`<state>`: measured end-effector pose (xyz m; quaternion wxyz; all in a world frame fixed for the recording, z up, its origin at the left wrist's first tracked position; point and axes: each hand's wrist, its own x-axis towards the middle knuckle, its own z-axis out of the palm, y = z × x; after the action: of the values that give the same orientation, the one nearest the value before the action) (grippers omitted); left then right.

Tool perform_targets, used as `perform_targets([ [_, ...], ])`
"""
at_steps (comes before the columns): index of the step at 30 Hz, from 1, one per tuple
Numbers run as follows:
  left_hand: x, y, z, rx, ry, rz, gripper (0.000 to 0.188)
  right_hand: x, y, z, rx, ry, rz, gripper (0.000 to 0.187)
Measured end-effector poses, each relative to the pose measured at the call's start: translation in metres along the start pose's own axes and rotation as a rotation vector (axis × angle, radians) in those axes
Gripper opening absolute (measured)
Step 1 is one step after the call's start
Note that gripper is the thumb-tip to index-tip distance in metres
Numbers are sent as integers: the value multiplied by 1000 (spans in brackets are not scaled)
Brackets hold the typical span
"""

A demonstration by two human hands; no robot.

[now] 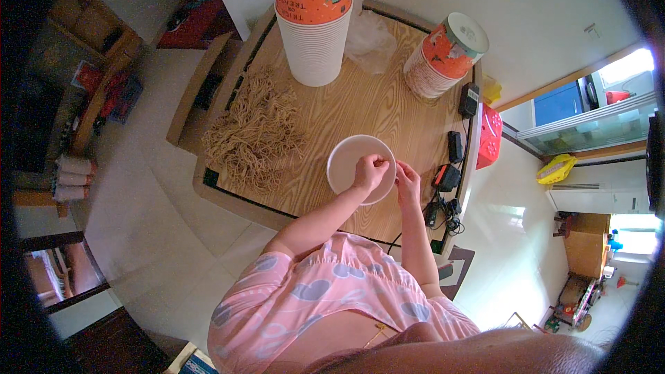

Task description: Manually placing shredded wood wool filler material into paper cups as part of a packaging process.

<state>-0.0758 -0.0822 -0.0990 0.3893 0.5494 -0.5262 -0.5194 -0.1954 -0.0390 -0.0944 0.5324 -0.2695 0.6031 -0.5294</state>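
Observation:
A white paper bucket (341,166) stands on the wooden table in front of me, its open mouth facing up. My left hand (372,171) reaches inside it, fingers pinched together near the right part of the rim. From outside, my right hand (408,181) meets the same part of the rim, with its thumb and fingers closed together. Whatever lies between the fingertips of either hand is too small to make out. To the left of the bucket spreads a loose heap of beige strings (255,135).
A tall stack of paper buckets (315,45), orange-and-teal on top, rises at the back. A shorter bucket stack (447,55) stands back right, with a clear plastic bag (370,41) between. Black adapters (454,147) and cables line the right edge, beside a red plastic stool (490,137).

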Motion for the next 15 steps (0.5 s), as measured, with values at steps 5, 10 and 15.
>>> perform_targets([
  [5, -1, 3, 0, 45, 28, 26, 15, 3, 1, -3, 40, -16, 62, 25],
  [10, -1, 3, -1, 38, 19, -7, 16, 6, 5, -5, 213, -68, 112, 26],
  [15, -1, 2, -1, 41, 24, 12, 16, 10, 6, -4, 269, -126, 98, 19],
])
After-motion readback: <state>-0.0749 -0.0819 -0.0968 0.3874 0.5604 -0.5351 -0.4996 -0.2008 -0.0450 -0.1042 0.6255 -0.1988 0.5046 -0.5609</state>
